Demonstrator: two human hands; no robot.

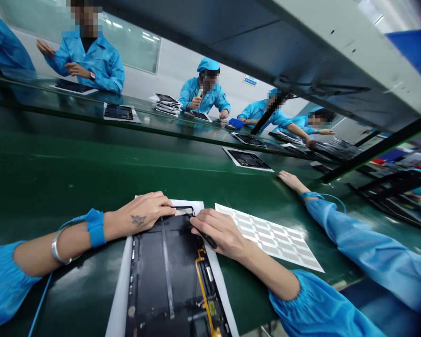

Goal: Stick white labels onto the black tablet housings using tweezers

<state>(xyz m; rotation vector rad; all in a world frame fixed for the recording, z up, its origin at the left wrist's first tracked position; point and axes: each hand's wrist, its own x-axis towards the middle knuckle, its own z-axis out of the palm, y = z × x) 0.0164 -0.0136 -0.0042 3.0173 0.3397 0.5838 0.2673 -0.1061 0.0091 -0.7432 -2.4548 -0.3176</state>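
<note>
In front of me lies an opened tablet (154,267) on a white sheet (117,299); its dark inside and an orange flex cable (202,281) show. A pale strip (184,211) sits along its far edge. My left hand (143,213) rests at the far left corner, fingers bent together, fingertips at the strip's left end. My right hand (221,231) is closed round slim black tweezers (207,238), their tip close to the strip's right end. Right of the tablet is a white sheet of grey stickers (270,234).
A co-worker's arm (351,234) reaches onto the green table (73,164) from the right. Another opened tablet (249,159) lies beyond my hands. Several people in blue sit across the raised line. A metal shelf (231,47) hangs overhead, with a slanting post (372,152) at right.
</note>
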